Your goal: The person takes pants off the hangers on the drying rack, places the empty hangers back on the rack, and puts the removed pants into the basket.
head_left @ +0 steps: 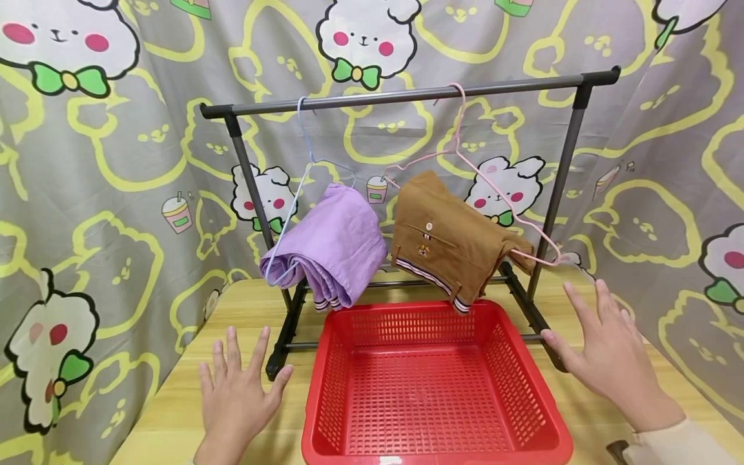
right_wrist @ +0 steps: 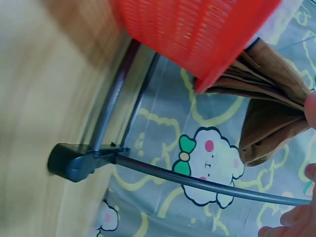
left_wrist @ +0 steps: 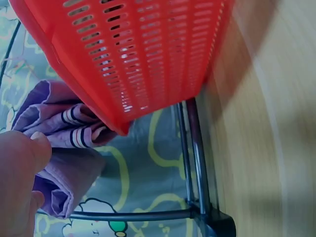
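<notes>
Lilac folded trousers hang over a pale blue hanger on the left of the rack's bar. To their right, brown trousers with a striped waistband hang from a pink hanger. Below both stands a red perforated basket with nothing in it. My left hand, fingers spread, is left of the basket and holds nothing. On the other side my right hand is spread too, beside the rack's right foot, also holding nothing. Both wrist views show the basket's side and the hanging trousers.
The dark metal rack stands on a wood-grain table, its feet on either side of the basket. Behind and around hangs a grey curtain with cartoon prints. A small dark object lies by the right sleeve.
</notes>
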`<act>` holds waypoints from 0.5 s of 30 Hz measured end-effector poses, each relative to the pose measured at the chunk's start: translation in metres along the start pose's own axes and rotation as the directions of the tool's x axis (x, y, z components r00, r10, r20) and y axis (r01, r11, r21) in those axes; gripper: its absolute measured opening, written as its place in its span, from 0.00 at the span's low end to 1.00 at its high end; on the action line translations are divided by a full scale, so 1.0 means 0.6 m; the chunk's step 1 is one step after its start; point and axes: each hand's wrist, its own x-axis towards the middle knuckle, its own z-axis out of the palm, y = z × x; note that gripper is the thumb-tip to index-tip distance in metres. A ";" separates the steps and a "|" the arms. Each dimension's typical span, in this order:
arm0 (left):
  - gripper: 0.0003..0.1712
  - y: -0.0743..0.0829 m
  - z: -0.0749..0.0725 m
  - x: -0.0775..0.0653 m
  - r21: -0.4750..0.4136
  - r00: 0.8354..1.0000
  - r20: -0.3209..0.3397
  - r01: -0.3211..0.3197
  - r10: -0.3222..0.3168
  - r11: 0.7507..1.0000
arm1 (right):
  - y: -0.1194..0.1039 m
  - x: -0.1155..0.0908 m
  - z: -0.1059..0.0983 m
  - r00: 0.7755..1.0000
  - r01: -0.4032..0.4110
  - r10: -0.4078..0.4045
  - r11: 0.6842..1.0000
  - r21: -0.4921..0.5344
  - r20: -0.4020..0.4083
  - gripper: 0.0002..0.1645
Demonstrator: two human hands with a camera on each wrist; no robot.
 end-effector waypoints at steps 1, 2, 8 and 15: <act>0.44 0.002 0.001 0.000 -0.007 1.000 0.001 0.001 -0.001 1.000 | -0.001 0.003 -0.002 1.000 -0.001 0.001 1.000 0.004 -0.004 0.50; 0.44 0.003 0.002 0.001 -0.014 1.000 0.004 0.003 -0.003 1.000 | -0.001 0.006 -0.004 1.000 -0.005 0.005 1.000 0.007 -0.006 0.51; 0.44 0.010 0.003 0.001 -0.076 0.998 0.069 0.022 -0.017 0.997 | -0.007 0.020 -0.016 0.998 -0.053 0.054 0.998 0.045 -0.035 0.51; 0.44 0.027 0.011 -0.004 -0.249 0.986 0.168 0.055 -0.012 0.967 | -0.023 0.039 -0.036 0.989 -0.035 0.067 0.971 0.238 -0.130 0.43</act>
